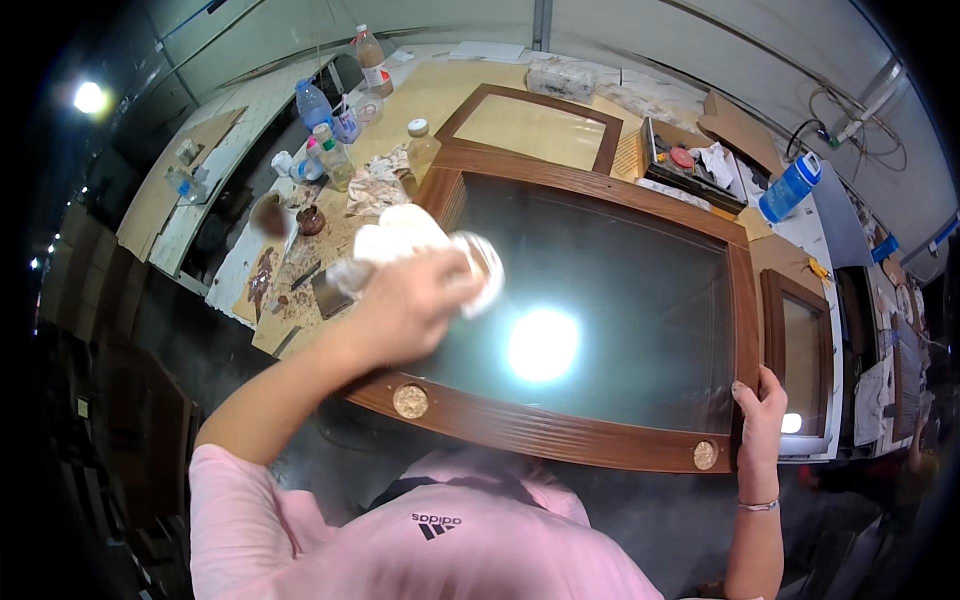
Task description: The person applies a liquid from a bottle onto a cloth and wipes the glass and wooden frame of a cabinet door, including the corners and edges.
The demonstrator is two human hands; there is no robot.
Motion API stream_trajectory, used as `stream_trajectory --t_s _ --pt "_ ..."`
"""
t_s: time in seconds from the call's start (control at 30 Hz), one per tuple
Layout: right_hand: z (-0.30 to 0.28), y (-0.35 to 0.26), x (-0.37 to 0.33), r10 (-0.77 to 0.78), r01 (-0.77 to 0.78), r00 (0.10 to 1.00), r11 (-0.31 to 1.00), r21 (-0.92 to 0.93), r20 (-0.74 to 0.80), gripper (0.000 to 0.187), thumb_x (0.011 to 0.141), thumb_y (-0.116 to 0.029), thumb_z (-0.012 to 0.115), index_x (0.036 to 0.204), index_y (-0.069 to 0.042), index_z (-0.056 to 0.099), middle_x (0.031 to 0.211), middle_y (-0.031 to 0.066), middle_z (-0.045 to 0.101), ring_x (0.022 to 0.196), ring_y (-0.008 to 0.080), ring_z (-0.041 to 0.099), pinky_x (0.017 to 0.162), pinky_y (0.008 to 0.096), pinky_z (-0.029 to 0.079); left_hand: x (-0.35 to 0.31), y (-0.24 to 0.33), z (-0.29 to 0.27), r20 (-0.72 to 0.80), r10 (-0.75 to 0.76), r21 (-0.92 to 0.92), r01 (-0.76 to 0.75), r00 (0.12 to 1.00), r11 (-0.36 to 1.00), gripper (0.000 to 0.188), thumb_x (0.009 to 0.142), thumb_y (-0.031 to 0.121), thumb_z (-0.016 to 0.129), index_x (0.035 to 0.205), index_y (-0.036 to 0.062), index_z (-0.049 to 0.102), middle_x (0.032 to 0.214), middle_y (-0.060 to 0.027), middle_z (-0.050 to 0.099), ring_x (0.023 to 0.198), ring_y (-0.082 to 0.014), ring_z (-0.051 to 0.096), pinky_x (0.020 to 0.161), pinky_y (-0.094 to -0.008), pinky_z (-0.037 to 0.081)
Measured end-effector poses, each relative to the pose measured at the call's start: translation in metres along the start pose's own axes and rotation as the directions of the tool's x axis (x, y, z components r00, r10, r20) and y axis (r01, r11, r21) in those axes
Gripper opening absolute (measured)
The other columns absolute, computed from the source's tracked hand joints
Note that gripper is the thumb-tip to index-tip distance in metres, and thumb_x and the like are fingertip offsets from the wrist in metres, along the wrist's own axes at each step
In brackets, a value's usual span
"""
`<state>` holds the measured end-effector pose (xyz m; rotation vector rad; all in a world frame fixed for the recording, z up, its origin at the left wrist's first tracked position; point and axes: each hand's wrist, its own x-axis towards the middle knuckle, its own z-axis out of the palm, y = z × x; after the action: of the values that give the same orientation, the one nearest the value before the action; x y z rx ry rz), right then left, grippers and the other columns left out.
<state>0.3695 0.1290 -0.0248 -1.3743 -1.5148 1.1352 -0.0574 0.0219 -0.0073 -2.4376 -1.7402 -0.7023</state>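
Your left hand (418, 308) is closed round a bunched white cloth (400, 232), over the left part of a brown glazed frame (560, 435); motion blur hides whether the cloth touches the glass (630, 280). Your right hand (762, 415) grips the frame's right side near its closest corner, the thumb on the wood and the fingers along the outer edge. That frame lies across the middle of the surface (440, 88), its near rail reaching out past the near edge. Two round, cork-coloured discs (410, 401) sit on that rail, one toward each end.

Just beyond, toward the far edge, you have a second brown frame (606, 148). A clear bottle with a white cap (422, 150) stands by the big frame's far left corner, beside crumpled rags (378, 182). Nearer the left edge are a small dark brown pot (311, 220) and a blue bottle (312, 105). Toward the far right corner, an open box (655, 150) sits near a blue water bottle (790, 188), and a smaller frame (775, 322) lies along the right side.
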Motion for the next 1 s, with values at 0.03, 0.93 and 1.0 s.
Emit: stream_trajectory --t_s 0.03,0.93,1.0 --pt "0.0 0.002 0.0 0.002 -0.002 1.0 1.0 -0.011 -0.014 0.03 0.083 -0.003 0.061 0.111 0.009 0.059 0.098 0.0067 0.063 0.091 0.012 0.056 0.083 0.0265 0.044 -0.009 0.001 -0.008 0.084 0.069 -0.063 -0.064 0.994 0.996 0.033 0.07 -0.002 0.068 0.102 0.0048 0.071 0.096 -0.0122 0.066 0.092 -0.0306 0.066 0.081 -0.0389 0.053" --pt "0.005 -0.009 0.08 0.022 -0.012 0.999 0.944 -0.33 0.026 0.016 0.079 -0.012 0.072 0.076 -0.001 0.06 0.072 -0.0044 0.051 0.068 0.0046 0.043 0.061 0.0239 0.036 -0.031 -0.089 -0.002 -0.007 -0.606 -0.424 0.547 0.795 0.722 0.034 0.083 0.023 0.077 0.106 -0.0011 0.069 0.089 -0.0116 0.07 0.079 -0.0194 0.064 0.074 -0.0328 0.05" --pt "0.004 -0.008 0.083 0.056 -0.047 0.998 0.958 -0.282 0.025 0.014 0.077 -0.011 0.071 0.076 -0.004 0.059 0.072 -0.0045 0.05 0.069 0.0048 0.043 0.063 0.0235 0.036 -0.032 -0.084 -0.004 -0.005 -0.632 -0.397 0.579 0.775 0.712 0.033 0.084 0.014 0.076 0.111 -0.0036 0.068 0.094 -0.0055 0.07 0.086 -0.0116 0.061 0.08 -0.0284 0.049"
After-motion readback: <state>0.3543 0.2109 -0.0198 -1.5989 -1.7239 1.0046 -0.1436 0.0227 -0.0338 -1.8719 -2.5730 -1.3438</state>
